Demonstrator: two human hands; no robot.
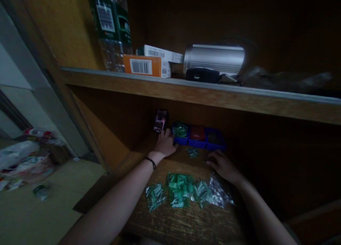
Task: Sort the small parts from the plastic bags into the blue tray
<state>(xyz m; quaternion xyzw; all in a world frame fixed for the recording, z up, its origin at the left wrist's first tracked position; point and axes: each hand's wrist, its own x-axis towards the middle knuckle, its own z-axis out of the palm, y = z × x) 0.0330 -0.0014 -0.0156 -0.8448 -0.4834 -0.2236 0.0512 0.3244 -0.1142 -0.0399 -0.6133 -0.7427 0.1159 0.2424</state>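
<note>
My left hand (165, 144) is at the left end of a row of blue bins, its fingers apart, near a lit phone (160, 120) leaning at the back. The bins hold green packets (180, 130), something red (197, 133) and dark contents (213, 137). In front of the bins lies a small packet (192, 152). To its right, my right hand (220, 164) rests low with curled fingers; whatever its fingertips hold, if anything, is too dim to tell. Nearer me lie several clear and green bags of small pieces (179, 190).
Above runs a shelf edge (202, 94) with a plastic bottle (112, 31), an orange box (146, 65), a silver cylinder (215, 58) and a black object (202, 75). On the floor at left are a basket (32, 168) with plastic bags and a bottle piece (41, 191).
</note>
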